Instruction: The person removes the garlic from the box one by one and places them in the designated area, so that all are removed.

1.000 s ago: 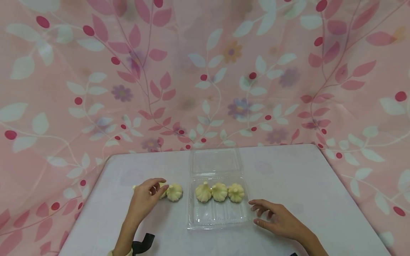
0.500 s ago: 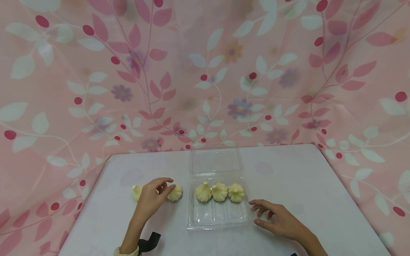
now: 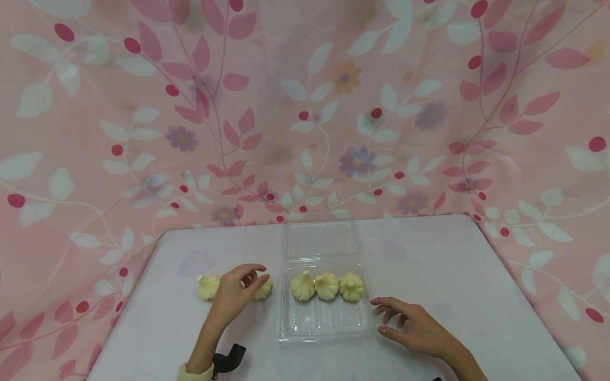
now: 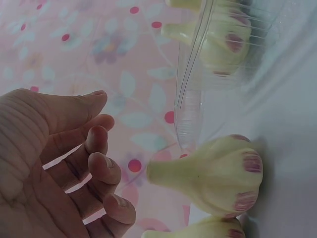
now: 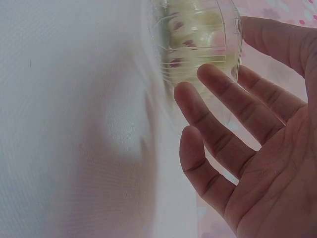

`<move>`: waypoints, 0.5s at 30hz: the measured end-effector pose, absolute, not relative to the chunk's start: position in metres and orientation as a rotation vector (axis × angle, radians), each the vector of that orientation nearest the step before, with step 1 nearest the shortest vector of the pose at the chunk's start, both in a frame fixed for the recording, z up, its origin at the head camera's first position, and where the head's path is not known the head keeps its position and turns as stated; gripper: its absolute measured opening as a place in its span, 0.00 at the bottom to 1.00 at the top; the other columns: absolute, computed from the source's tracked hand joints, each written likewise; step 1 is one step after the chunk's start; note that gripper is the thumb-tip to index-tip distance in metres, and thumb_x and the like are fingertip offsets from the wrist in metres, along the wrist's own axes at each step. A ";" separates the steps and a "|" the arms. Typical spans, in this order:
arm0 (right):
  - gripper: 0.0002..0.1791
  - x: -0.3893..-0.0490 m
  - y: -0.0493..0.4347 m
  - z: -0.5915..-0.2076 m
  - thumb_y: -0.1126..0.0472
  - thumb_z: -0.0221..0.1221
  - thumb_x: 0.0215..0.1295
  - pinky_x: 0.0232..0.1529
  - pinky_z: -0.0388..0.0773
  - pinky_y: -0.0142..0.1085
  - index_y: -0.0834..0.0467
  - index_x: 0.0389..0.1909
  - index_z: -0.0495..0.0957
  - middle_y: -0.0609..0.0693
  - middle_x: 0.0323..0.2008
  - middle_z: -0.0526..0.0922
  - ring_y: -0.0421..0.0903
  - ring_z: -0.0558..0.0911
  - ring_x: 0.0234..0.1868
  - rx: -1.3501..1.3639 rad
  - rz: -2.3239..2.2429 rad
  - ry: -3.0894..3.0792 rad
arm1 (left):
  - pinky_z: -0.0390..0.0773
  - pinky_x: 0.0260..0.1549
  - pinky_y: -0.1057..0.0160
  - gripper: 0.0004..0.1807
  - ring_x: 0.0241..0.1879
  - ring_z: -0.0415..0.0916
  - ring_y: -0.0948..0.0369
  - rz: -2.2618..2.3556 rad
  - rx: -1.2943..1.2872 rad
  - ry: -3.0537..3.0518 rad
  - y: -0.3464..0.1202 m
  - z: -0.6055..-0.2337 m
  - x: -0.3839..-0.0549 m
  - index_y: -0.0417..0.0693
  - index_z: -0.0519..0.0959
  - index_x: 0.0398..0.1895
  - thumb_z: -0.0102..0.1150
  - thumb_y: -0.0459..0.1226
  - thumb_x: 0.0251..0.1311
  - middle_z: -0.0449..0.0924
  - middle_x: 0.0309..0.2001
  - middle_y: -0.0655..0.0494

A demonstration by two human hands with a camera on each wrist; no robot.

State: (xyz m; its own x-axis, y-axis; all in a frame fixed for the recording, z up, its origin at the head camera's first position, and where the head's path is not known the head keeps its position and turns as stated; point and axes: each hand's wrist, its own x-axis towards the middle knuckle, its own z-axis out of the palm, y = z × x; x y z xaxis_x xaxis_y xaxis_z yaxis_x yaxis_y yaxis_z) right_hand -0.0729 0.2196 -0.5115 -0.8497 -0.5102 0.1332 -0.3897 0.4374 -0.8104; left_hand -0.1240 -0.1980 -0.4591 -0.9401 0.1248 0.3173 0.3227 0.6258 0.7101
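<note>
My left hand [image 3: 235,295] hovers over the garlic bulbs left of the plastic box, fingers loosely bent and holding nothing. One garlic bulb [image 3: 264,289] shows past its fingertips, another garlic bulb [image 3: 207,287] past its outer side; the hand hides what lies between. In the left wrist view a pale bulb with purple streaks [image 4: 213,173] stands stem up, clear of the fingers. A hinged clear box [image 3: 329,320] holds three bulbs in a row along its back half, the middle bulb [image 3: 326,286] among them. Beside the box's right wall, my right hand [image 3: 413,326] has its fingers spread and relaxed.
The box's lid [image 3: 321,242] lies folded back toward the far edge of the white table [image 3: 419,254]. Behind the table hangs a pink floral cloth [image 3: 286,153]. A black strap-like piece [image 3: 229,360] sits at my left wrist.
My left hand has slid to the right over the garlic bulbs, uncovering the leftmost one and covering part of the rightmost. The right hand and the box have stayed put.
</note>
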 end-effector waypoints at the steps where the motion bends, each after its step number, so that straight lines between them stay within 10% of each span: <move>1: 0.26 -0.073 0.220 -0.511 0.56 0.66 0.65 0.34 0.77 0.37 0.54 0.62 0.73 0.46 0.44 0.83 0.38 0.80 0.39 -0.800 -1.383 2.550 | 0.75 0.25 0.67 0.10 0.27 0.71 0.62 -1.208 -0.366 -2.615 -0.197 -0.459 -0.125 0.50 0.85 0.41 0.73 0.35 0.55 0.72 0.26 0.63; 15: 0.26 -0.073 0.220 -0.510 0.55 0.66 0.65 0.34 0.77 0.37 0.54 0.63 0.73 0.46 0.44 0.84 0.38 0.80 0.39 -0.759 -1.363 2.543 | 0.74 0.24 0.67 0.09 0.25 0.71 0.65 -1.195 -0.437 -2.606 -0.184 -0.461 -0.135 0.50 0.85 0.39 0.73 0.35 0.55 0.72 0.25 0.64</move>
State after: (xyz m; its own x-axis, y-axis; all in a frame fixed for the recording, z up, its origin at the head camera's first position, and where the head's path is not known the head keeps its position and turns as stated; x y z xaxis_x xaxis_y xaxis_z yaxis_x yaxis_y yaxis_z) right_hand -0.0725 0.2204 -0.5101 -0.8588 -0.5031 0.0966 -0.3589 0.4562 -0.8143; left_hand -0.1347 -0.1843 -0.4610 -0.9262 0.1684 0.3375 0.3656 0.6205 0.6937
